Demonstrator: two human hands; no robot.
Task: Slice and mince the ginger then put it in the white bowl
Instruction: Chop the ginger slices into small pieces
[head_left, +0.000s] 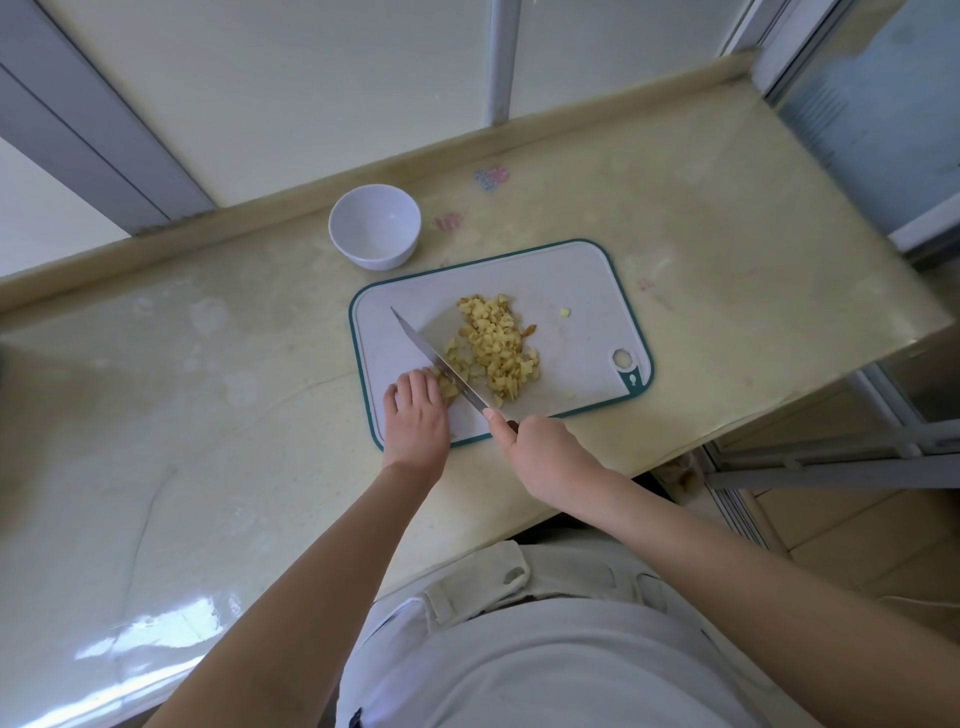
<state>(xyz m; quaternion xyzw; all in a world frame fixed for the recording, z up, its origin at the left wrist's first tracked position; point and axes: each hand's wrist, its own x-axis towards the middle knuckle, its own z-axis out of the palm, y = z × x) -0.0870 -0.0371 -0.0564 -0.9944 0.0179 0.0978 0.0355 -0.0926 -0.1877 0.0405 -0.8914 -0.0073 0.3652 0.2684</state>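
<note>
Counter (208, 415): pale yellow, glossy, with faint coloured marks at 12 o'clock of the board.
Cutting board (571, 280): white with a teal rim, lying flat on the counter; hanging hole in its 4 o'clock corner.
Ginger (493, 348): chopped into small yellow bits, heaped at the board's centre, the heap running from 12 to 6 o'clock. A few bits lie at the heap's 8 o'clock end, under the left fingers.
Stray piece (564, 312): a single bit on the board, apart from the heap at its 2 o'clock.
Knife (441, 364): long steel blade, tip toward 11 o'clock, heel toward 5 o'clock, set along the heap's 9 o'clock side and touching it.
Left hand (418, 410): at the board's 7 o'clock corner, knuckles up, fingers curled down onto the ginger bits just beside the blade.
Right hand (540, 447): at the board's 6 o'clock edge, clenched round the knife handle, one digit laid forward at the blade's heel.
White bowl (374, 226): upright on the counter, off the board's 11 o'clock corner, apart from it; no ginger inside.
</note>
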